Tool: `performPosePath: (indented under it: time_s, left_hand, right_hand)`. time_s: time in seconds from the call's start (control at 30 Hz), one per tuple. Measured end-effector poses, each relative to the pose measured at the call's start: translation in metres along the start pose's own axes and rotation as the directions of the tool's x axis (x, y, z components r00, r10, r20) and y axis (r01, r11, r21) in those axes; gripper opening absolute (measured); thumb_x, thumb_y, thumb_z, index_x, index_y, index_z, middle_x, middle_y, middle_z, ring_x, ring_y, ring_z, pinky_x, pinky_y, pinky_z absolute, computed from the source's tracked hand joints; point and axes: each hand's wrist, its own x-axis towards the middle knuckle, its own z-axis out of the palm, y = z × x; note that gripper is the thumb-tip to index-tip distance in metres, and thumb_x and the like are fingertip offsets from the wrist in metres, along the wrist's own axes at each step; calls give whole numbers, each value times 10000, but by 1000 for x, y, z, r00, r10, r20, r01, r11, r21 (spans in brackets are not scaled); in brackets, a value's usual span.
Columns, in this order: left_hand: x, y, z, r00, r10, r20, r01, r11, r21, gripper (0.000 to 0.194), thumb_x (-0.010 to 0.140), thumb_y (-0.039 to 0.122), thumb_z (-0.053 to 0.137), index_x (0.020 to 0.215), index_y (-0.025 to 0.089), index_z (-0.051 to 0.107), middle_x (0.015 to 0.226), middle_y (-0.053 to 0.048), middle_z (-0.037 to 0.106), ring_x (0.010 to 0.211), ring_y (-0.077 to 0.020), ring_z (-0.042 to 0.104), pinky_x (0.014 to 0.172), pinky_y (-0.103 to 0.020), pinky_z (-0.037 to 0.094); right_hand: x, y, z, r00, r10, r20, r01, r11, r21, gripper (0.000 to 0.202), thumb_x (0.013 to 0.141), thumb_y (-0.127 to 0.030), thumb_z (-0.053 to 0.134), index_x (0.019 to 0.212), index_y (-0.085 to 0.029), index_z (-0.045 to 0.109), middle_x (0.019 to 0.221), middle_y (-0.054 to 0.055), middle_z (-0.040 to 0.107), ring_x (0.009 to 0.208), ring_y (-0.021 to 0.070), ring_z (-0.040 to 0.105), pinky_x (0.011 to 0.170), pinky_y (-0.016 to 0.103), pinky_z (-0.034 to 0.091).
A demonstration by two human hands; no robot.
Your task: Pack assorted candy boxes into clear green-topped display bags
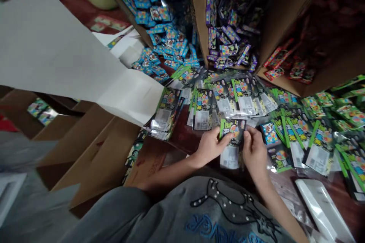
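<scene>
Between my two hands is a black and green printed plastic bag (230, 155) with a clear, whitish lower panel. My left hand (212, 144) pinches its left edge, thumb lying over the printed front. My right hand (254, 150) has thumb and fingers closed on the opposite edge. Just beyond it, more of the same bags (203, 108) lie spread in overlapping rows. Right of my right hand sits a small blue box (269, 133), beside further bags (319, 152).
Tall cardboard boxes at the back hold small blue packs (171, 41), purple packs (228, 41) and red packs (299, 68). Green packs (350, 112) are heaped at right. A white sheet (85, 64) juts across the left, above open cartons (99, 159). A white plastic object (322, 205) lies front right.
</scene>
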Motion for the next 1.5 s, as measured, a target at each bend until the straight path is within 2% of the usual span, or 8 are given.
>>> performPosePath:
  time_s: [0.1,0.2,0.57,0.77,1.0,1.13,1.33,1.5]
  left_hand:
    - [0,-2,-10,977,-25,213,106,920,-378,570,807,700,829,1048,193,730,1008,-95,811,925,-231,765,849,-345,625]
    - [3,-6,-8,972,-19,235,139,850,-508,683,687,705,919,1087,178,751,1087,-113,813,957,-236,760,924,-382,627]
    - [6,9,20,986,-2,-168,-24,988,-152,407,873,562,817,1046,196,773,1020,-83,829,922,-240,773,865,-352,626]
    - [-3,12,-14,993,-61,105,80,979,-190,350,948,488,731,1125,197,812,1150,-78,836,1067,-258,780,960,-378,606]
    - [2,20,-8,953,-287,-99,177,788,-590,414,545,337,1035,850,174,808,885,-22,816,748,-140,714,755,-277,587]
    - [6,33,13,953,-276,-128,125,738,-664,476,478,319,1063,830,157,787,838,-5,797,725,-122,692,761,-263,581]
    - [11,31,31,955,-251,-161,70,713,-697,481,538,389,1042,869,162,778,887,-29,798,763,-135,703,776,-275,577]
    - [-4,13,19,993,-112,-39,75,844,-531,424,817,502,876,1056,172,756,1023,-74,800,878,-179,728,802,-295,572]
  right_hand:
    - [7,-3,5,998,53,-29,-49,989,137,319,1097,-435,484,1240,-212,662,1164,140,779,1086,251,757,953,432,630]
    - [3,-12,13,993,106,-49,-92,969,227,325,1104,-437,466,1276,-220,635,1206,132,757,1131,233,734,1014,431,609]
    - [-6,-20,13,993,63,96,-78,983,165,479,1122,-459,390,1326,-182,724,1241,166,777,1174,268,723,1058,494,583]
    - [4,-9,-3,987,140,79,-157,943,293,460,1088,-530,524,1368,-226,728,1341,128,755,1269,271,698,1151,530,526]
    - [-10,-27,-2,927,203,314,-313,881,355,566,1014,-632,612,1385,-210,680,1307,138,769,1082,260,759,958,469,619]
    - [-14,-39,2,954,173,244,-242,925,291,477,1048,-622,536,1172,-203,725,1122,114,814,1011,251,757,901,413,576]
    - [-11,-34,2,988,133,84,-144,980,137,481,1068,-613,463,994,-198,695,853,72,767,737,202,683,686,315,472]
    - [-3,-25,0,995,98,32,-94,991,-93,547,1087,-614,337,867,-212,635,719,74,684,602,190,573,612,313,361]
